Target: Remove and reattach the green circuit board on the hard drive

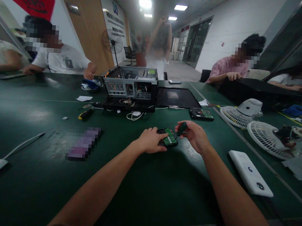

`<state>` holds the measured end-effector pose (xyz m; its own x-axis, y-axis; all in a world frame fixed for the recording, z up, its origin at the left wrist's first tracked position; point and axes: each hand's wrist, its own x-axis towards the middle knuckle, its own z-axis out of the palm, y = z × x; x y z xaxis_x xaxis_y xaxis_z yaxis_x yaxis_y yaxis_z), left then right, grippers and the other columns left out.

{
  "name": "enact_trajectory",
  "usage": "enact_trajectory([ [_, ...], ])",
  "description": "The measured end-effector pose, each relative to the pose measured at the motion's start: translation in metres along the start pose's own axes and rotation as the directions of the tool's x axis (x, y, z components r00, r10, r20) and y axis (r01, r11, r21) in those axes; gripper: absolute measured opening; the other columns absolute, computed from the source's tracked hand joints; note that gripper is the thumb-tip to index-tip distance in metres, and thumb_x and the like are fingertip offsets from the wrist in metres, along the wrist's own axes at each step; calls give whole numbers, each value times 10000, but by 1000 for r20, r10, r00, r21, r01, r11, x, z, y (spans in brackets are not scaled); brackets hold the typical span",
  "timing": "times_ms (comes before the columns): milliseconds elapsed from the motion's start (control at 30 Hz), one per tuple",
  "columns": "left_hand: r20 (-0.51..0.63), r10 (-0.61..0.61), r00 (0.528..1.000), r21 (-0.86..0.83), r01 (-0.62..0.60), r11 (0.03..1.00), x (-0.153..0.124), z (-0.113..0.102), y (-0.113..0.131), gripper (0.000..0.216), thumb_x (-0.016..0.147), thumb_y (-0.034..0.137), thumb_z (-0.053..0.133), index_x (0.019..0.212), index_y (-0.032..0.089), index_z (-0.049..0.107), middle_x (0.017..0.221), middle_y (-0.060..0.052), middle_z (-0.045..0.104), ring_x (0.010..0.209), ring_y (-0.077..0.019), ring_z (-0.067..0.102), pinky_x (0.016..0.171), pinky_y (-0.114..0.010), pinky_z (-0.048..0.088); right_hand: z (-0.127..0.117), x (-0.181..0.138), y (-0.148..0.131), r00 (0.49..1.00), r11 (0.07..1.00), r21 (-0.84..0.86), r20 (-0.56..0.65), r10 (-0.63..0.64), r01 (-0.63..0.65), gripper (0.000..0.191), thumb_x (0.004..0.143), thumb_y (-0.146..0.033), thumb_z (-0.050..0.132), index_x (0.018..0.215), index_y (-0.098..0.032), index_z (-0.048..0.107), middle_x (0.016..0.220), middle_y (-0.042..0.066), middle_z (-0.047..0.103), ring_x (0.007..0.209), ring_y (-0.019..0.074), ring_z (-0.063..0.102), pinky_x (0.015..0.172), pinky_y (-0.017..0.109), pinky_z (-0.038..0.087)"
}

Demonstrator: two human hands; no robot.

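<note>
A hard drive lies on the green table with its green circuit board facing up. My left hand grips it from the left, fingers along the far side and thumb along the near side, covering part of it. In my right hand is a screwdriver with a dark green handle. Its tip points down at the right edge of the drive; whether it touches a screw is too small to tell. Farther back on the right rests a second hard drive, also circuit board up.
An opened computer case stands at the back, beside a black side panel. A yellow-black screwdriver and a blurred phone lie left. White fan parts and a white power bank are right. Other people sit around.
</note>
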<state>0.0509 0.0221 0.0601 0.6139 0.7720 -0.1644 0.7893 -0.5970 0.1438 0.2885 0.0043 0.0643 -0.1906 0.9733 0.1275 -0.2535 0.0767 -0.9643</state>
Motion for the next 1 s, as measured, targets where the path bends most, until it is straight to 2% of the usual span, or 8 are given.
enact_trajectory([
  [133, -32, 5, 999, -1, -5, 1000, 2, 4, 0, 817, 823, 816, 488, 1538, 440, 364, 1384, -150, 464, 1191, -397, 530, 971, -514, 442, 2, -1, -1, 1000, 999, -43, 8, -23, 23, 290, 924, -406, 642, 1132, -222, 724, 982, 73, 707, 912, 205, 662, 617, 285, 490],
  [367, -70, -6, 998, -4, 6, 1000, 1, 6, 3, 793, 835, 795, 493, 1529, 424, 395, 1372, -149, 485, 1213, -395, 517, 986, -519, 427, 1, 0, 1, 999, 997, -46, -8, -54, 54, 189, 896, -400, 689, 934, -215, 702, 1033, 79, 724, 938, 214, 670, 605, 278, 484],
  [600, -70, -12, 997, -10, 11, 1000, 2, 6, 3, 802, 829, 798, 497, 1528, 416, 401, 1381, -148, 492, 1214, -403, 513, 986, -519, 419, -1, 3, 4, 999, 998, 52, -14, -29, 29, 259, 948, -442, 575, 967, -205, 678, 987, 96, 738, 914, 238, 703, 620, 302, 501],
  [800, -69, -6, 998, -18, 4, 1000, 2, 7, 3, 801, 836, 803, 479, 1534, 421, 390, 1399, -149, 482, 1226, -408, 506, 991, -526, 412, 1, 1, 2, 999, 999, -6, -21, -49, 49, 230, 940, -387, 611, 1084, -228, 694, 965, 74, 721, 912, 225, 687, 596, 283, 478],
  [1000, -72, 1, 997, -19, -2, 1000, 3, 8, 1, 805, 831, 809, 483, 1534, 426, 387, 1382, -143, 490, 1221, -401, 511, 988, -522, 417, 2, -1, 0, 997, 996, -35, -5, -76, 76, 172, 918, -368, 649, 975, -213, 694, 1013, 82, 725, 937, 222, 682, 615, 286, 492],
])
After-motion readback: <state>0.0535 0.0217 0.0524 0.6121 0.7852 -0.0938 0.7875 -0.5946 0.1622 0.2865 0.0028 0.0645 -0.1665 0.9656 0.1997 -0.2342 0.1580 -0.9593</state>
